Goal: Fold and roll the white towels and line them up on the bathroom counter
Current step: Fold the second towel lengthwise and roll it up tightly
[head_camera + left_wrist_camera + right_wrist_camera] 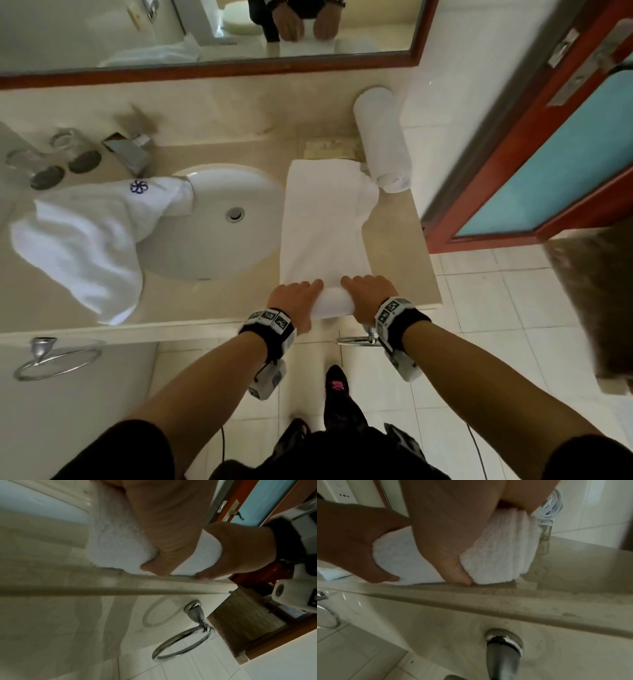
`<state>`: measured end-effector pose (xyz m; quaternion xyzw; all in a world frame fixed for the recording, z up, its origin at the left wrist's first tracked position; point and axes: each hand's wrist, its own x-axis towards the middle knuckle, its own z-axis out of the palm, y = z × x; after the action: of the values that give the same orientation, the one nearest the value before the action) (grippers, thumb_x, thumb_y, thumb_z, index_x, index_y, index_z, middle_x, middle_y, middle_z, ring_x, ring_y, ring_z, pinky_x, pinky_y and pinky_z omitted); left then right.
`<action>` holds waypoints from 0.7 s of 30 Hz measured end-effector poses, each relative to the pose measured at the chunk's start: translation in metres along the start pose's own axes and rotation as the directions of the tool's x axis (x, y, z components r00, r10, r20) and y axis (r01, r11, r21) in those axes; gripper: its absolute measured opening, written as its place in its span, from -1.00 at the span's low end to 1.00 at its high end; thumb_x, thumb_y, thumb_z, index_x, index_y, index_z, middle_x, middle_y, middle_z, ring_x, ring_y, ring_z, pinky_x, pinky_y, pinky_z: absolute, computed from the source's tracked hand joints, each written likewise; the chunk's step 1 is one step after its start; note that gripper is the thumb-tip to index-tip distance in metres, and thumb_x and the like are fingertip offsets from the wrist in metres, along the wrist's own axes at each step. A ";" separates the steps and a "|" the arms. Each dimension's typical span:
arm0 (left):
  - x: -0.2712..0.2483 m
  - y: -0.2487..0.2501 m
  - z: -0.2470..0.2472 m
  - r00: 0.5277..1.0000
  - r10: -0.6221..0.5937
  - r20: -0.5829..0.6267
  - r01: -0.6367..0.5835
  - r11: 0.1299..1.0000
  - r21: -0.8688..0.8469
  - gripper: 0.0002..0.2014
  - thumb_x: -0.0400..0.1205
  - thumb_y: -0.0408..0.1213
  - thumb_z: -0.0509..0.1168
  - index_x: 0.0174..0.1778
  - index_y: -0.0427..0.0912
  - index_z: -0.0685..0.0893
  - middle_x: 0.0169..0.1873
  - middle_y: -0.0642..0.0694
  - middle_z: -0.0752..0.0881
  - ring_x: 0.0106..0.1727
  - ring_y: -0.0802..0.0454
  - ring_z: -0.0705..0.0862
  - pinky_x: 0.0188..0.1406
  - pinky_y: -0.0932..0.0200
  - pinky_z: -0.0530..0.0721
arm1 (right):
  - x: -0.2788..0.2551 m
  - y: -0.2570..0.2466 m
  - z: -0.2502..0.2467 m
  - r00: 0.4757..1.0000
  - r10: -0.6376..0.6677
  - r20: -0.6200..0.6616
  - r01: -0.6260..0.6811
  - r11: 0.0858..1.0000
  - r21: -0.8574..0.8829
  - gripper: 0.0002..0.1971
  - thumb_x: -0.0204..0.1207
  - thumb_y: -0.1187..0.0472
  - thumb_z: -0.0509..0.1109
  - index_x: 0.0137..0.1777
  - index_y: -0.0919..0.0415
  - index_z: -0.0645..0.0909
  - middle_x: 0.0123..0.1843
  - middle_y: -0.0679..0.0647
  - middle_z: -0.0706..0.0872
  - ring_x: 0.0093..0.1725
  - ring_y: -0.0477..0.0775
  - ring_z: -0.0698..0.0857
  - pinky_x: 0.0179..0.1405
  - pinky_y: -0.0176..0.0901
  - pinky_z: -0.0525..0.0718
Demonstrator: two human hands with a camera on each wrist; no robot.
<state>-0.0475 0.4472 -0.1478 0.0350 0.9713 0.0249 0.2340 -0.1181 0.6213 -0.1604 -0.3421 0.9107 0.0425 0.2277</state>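
The folded white towel (323, 219) is lying as a long strip on the beige counter (212, 308), just right of the sink (219, 222), and its near end is already turned into a short thick roll (330, 305) at the front edge of the counter. You are holding this roll with both hands, side by side. Your left hand (294, 301) is gripping the left part of the roll, the fingers lying over the top and the thumb tucked under it, as the left wrist view is showing. Your right hand (368, 296) is gripping the right part in the same way, with the thumb pressing against the underside of the roll near the counter edge in the right wrist view. The far end of the strip is reaching almost to the back wall, and one corner of it is touching a finished rolled towel (382, 137), which is lying at the right end of the counter, against the white wall. On the other side, a loose white towel with a blue emblem (89, 240) is lying crumpled on the counter, partly hanging over the left rim of the sink. Behind it two glasses (61, 150) are standing beside the chrome faucet (128, 150). Below the counter front, a chrome towel ring (51, 356) is hanging.
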 end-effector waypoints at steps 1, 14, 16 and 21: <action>0.003 -0.001 -0.003 1.000 0.000 0.020 0.000 1.000 -0.006 -0.43 0.42 -0.18 0.45 0.31 -0.01 0.37 0.07 -0.03 0.68 0.03 -0.15 0.71 -0.14 0.04 0.60 | 0.001 0.002 0.000 1.000 0.006 0.027 -0.007 1.000 0.018 -0.49 0.44 0.02 0.44 0.36 -0.01 0.37 0.14 0.02 0.66 0.11 0.15 0.68 -0.02 -0.05 0.54; 0.057 -0.047 -0.165 0.989 -0.092 -0.113 0.093 0.996 0.002 -0.60 0.42 -0.14 0.40 0.17 0.02 0.51 -0.05 -0.12 0.67 -0.03 -0.23 0.70 -0.12 0.01 0.63 | 0.063 0.034 -0.160 0.988 0.062 -0.140 -0.057 0.998 0.041 -0.48 0.43 0.00 0.40 0.41 -0.02 0.48 0.22 0.09 0.69 0.13 0.23 0.71 0.02 -0.02 0.68; 0.061 -0.054 -0.214 0.967 -0.111 -0.230 0.115 0.993 0.002 -0.61 0.43 -0.16 0.41 0.17 0.01 0.54 -0.04 -0.12 0.67 -0.03 -0.23 0.70 -0.13 0.03 0.61 | 0.072 0.040 -0.208 0.965 0.084 -0.249 -0.077 0.996 0.037 -0.56 0.44 0.01 0.38 0.34 -0.05 0.49 0.18 0.06 0.70 0.08 0.23 0.71 -0.06 -0.04 0.62; 0.062 -0.069 -0.331 0.834 -0.133 -0.536 0.162 0.987 0.007 -0.55 0.40 -0.15 0.42 0.22 0.04 0.55 0.00 -0.10 0.71 0.03 -0.24 0.71 -0.01 -0.03 0.65 | 0.079 0.053 -0.330 0.823 0.096 -0.559 -0.092 0.995 0.036 -0.67 0.42 0.01 0.41 0.17 -0.04 0.49 0.01 0.01 0.71 -0.01 0.20 0.72 -0.06 0.02 0.64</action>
<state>-0.2577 0.3727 0.1140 -0.0423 0.9981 -0.0100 -0.0447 -0.3312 0.5372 0.0948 -0.2934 0.9533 -0.0520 -0.0504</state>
